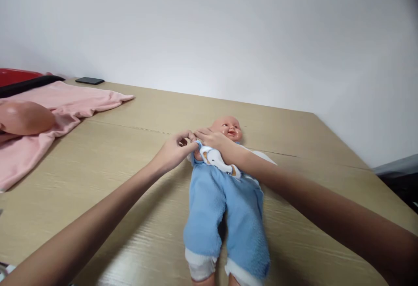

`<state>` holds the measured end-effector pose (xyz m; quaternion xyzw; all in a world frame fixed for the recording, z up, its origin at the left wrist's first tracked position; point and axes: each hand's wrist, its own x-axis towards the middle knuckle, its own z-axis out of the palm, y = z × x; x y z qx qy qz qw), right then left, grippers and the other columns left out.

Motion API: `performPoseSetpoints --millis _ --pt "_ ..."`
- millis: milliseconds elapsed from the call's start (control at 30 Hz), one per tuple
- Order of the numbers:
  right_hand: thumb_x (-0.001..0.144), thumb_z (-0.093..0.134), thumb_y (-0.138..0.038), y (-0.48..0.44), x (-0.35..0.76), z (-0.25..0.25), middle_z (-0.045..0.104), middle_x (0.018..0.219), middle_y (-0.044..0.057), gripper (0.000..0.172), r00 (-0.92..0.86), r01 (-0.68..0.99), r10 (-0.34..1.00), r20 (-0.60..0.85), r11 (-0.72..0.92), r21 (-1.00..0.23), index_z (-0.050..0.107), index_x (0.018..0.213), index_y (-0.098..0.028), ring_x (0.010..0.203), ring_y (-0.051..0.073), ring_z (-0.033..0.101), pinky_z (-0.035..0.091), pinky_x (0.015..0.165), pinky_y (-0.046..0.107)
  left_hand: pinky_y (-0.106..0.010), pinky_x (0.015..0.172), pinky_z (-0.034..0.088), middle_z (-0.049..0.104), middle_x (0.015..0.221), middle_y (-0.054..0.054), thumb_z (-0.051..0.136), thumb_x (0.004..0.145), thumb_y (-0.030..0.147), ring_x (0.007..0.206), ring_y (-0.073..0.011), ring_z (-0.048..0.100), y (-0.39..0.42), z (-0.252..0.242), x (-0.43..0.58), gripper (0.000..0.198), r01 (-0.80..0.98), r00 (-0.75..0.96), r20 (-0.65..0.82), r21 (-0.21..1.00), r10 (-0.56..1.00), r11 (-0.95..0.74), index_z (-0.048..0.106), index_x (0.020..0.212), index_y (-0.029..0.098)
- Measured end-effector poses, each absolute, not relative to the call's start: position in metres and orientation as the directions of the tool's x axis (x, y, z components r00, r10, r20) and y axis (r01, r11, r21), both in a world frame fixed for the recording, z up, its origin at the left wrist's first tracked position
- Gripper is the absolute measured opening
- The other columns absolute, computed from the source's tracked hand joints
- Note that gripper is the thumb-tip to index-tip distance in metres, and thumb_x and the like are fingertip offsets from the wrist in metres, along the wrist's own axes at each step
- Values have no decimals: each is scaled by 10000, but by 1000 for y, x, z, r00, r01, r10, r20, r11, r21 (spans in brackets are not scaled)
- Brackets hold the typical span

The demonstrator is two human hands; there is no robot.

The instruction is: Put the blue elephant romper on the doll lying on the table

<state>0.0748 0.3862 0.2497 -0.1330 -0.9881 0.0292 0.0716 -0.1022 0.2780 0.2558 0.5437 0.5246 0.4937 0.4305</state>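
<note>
A baby doll [231, 130] lies face up on the table, its legs toward me. It wears blue fleece overalls [209, 194] with white cuffs and a white animal patch [216, 159] on the chest. My left hand [176, 149] pinches the blue strap at the doll's shoulder, on the left side of the picture. Reaching across the doll's chest, my right hand [210, 138] meets the left one at the same shoulder. Its fingers are partly hidden, and what they hold there I cannot make out.
On the left a pink blanket [88, 99] is spread, with a second doll's head [28, 118] resting on it. A dark phone [89, 80] lies near the wall. Behind the blanket is a red object [18, 76] with a black edge. A white wall [209, 42] bounds the wooden table [140, 216].
</note>
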Motion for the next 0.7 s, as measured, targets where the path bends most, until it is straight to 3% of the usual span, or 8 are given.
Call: performPoseSetpoints --millis 133,200,267,333,400,467,567,700 --pt "1007 652 -86 390 90 259 766 1335 149 229 -904 341 399 151 889 -306 766 1185 -177 1252 282 694 526 1102 436 -345 815 517 735 904 -44 735 747 431 937 -255 637 280 252 -107 207 -8 -62 -103 995 993 103 694 719 229" --pt "1027 635 -128 383 100 268 810 1269 128 213 -843 425 523 125 791 -440 788 1162 -189 1167 264 744 564 1033 402 -376 824 556 769 970 -73 716 738 454 951 -274 673 279 250 -110 228 -68 -36 -190 980 981 187 722 764 228" --pt "1094 600 -288 369 109 276 843 1191 114 224 -780 495 622 58 672 -551 805 1129 -205 1058 261 774 589 913 376 -393 802 581 777 932 -85 722 698 424 905 -281 696 279 246 -112 204 -113 -17 -257 961 966 254 727 758 229" --pt "1105 603 -508 351 113 283 855 1125 97 354 -749 508 662 7 582 -634 815 1064 -227 992 269 771 570 827 364 -385 765 587 761 857 -76 727 665 378 831 -265 693 281 241 -115 160 -137 -6 -293 947 956 290 709 719 229" --pt "1075 643 -568 336 113 287 848 1056 78 380 -757 478 652 42 596 -645 801 1012 -228 943 259 748 526 786 348 -358 709 568 729 789 -61 749 669 370 743 -231 659 283 233 -117 164 -139 1 -299 945 954 296 699 711 219" --pt "1077 651 -468 329 110 286 827 1015 56 292 -747 465 658 95 620 -632 769 1000 -212 905 229 717 483 772 328 -317 675 531 708 777 -39 794 714 402 710 -199 632 283 225 -119 225 -129 -4 -268 955 963 265 697 761 205" --pt "1106 568 -367 330 107 279 796 1037 43 243 -680 522 730 65 544 -657 702 995 -196 895 194 689 458 769 305 -261 699 485 710 843 -3 876 774 457 776 -170 645 280 216 -120 342 -113 -52 -179 979 982 172 664 880 210" --pt "1131 499 -388 336 103 271 768 989 47 268 -593 596 804 41 473 -649 613 971 -205 847 185 661 422 702 298 -246 750 482 706 880 4 920 803 505 839 -160 656 277 214 -122 408 -102 -49 -138 986 989 132 666 906 203"
